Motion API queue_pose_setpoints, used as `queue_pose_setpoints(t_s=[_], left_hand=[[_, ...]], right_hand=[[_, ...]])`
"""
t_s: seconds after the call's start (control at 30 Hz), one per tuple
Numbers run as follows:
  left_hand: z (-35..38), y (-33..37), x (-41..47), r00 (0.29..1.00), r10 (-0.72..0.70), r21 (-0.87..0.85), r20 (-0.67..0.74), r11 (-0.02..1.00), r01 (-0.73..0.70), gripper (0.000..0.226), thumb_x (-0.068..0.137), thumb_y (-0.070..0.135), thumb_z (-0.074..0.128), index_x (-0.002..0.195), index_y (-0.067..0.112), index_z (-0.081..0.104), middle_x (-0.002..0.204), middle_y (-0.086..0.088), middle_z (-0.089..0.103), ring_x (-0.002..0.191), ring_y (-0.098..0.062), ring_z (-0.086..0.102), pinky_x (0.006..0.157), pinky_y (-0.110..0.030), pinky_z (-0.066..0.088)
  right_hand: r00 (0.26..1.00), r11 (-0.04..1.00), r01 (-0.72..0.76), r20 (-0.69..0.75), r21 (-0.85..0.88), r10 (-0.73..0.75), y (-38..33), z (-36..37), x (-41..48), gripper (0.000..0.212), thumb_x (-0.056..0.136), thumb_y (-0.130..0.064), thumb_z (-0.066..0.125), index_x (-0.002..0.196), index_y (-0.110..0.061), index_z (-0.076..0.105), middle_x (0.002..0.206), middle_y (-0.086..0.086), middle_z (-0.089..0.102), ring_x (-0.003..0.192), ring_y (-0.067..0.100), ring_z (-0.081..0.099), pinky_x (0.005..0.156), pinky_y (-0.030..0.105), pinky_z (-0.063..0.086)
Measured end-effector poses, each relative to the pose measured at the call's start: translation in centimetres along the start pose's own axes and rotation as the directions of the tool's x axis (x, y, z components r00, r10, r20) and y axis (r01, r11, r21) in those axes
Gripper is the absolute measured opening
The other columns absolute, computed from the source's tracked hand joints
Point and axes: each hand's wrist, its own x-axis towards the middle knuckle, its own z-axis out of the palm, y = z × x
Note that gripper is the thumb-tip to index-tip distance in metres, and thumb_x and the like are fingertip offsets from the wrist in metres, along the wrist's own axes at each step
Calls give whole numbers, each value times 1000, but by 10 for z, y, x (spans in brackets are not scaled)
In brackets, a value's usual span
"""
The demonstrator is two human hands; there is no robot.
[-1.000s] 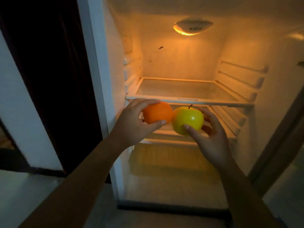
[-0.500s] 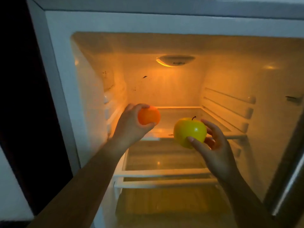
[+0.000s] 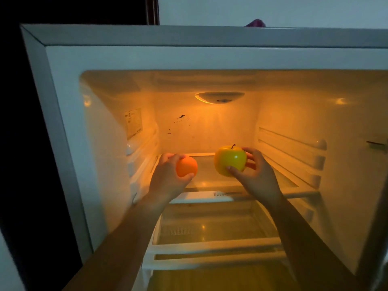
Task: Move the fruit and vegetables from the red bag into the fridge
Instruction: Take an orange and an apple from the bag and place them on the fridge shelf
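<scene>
Fridge (image 3: 189, 57): open, interior lit amber; both forearms reach into the top compartment.
Shelf (image 3: 206, 171): glass, uppermost level, lying under both fruits.
Left grip (image 3: 165, 179): fingers over the top and thumb underneath, curled round the orange; back of the hand faces the camera.
Right grip (image 3: 258, 177): thumb at the front, fingers behind, closed round the apple.
Lamp (image 3: 219, 97): top of the rear wall, lit.
Apple (image 3: 230, 159): yellow-green, stem up, over the shelf's right half; contact with the shelf cannot be told.
Orange (image 3: 186, 165): over the shelf's left half, apart from the apple.
</scene>
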Motion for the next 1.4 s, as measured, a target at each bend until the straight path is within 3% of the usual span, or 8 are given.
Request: queue_pose_setpoints(t_s=[0.27,0.5,0.73,0.83,1.03,1.17,1.3,1.4], left_hand=[[8,-15,3,996,-80,-92,-31,993,77,62,69,39,77,124,24,52,121,-2,48,110,-17,49,87,-17,32],[11,-14,13,985,-169,-88,-21,982,167,54,77,34,71,125,21,51,124,-5,50,110,-22,50,91,-29,41],[19,-24,34,973,-229,-132,-27,966,224,45,80,31,69,121,23,52,122,-4,51,110,-23,50,95,-38,46],[22,-29,36,977,-210,-126,-20,970,206,42,82,31,66,121,26,52,123,-3,49,108,-21,50,92,-36,46],[28,-37,41,968,-250,-86,-16,965,248,41,87,30,55,127,34,49,136,-6,41,116,-27,48,97,-46,44],[26,-34,40,974,-222,-60,-53,974,219,44,87,29,57,130,33,49,139,-4,39,119,-26,46,99,-42,43],[29,-28,36,993,-118,8,6,993,118,54,83,25,66,133,29,46,139,-1,38,120,-20,46,101,-33,42],[29,-25,39,992,-125,90,14,988,123,58,81,25,69,132,33,44,135,-3,38,117,-23,48,98,-34,44]], right_hand=[[989,996,8,151,-91,6,7,31,16,71,70,-32,80,131,-26,44,125,0,53,109,15,52,86,29,47],[966,972,56,257,-227,4,-6,41,41,75,67,-40,81,130,-27,44,125,-2,55,97,10,50,75,24,44],[979,983,28,205,-180,10,-9,66,63,71,68,-33,81,129,-22,46,120,3,52,96,11,46,78,24,39],[983,988,46,181,-151,-19,4,76,59,70,65,-33,83,126,-22,49,113,0,50,102,17,52,82,29,47],[977,992,56,212,-113,-30,12,78,54,82,70,-30,80,140,-29,36,133,2,49,116,18,50,93,33,46],[975,986,111,207,-126,-83,10,76,53,71,73,-28,77,135,-30,42,128,0,48,115,15,47,86,21,35],[970,973,145,221,-179,-104,7,80,50,70,69,-30,80,131,-25,46,126,-1,47,103,5,40,84,19,36],[971,968,133,224,-214,-84,4,85,54,71,69,-25,81,131,-23,45,127,4,44,106,12,45,84,19,37]])
